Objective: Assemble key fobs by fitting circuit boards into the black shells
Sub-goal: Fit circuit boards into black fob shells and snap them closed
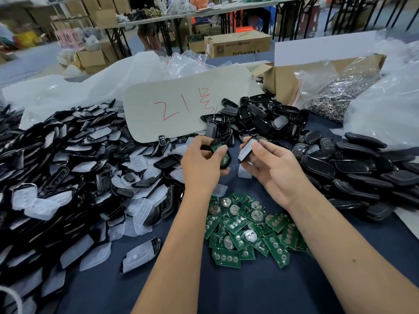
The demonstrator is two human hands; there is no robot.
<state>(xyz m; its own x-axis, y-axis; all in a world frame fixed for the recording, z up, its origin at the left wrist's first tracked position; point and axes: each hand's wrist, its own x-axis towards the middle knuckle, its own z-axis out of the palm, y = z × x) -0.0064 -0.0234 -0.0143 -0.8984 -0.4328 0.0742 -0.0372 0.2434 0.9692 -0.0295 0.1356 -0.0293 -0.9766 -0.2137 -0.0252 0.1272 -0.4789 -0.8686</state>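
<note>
Left hand [201,164] half-hiding green board [218,148]

Bright even overhead light, soft shadows, glare on plastic bags [383,105], wide-angle bend + blur twd edges

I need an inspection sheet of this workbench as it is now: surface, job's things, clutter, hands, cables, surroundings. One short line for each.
Surface: table under dark blue cloth.
Job's things: green circuit boards heaped near centre; black shells with clear pads piled left; closed black fobs stacked right.
Clutter: clear plastic bags; grey card with red writing; open carton with a bag of metal rings.
Hands: left hand grips a shell with a board; right hand pinches a shell half.
Cables: nothing seen.
Surroundings: folding tables, cardboard boxes.
</note>
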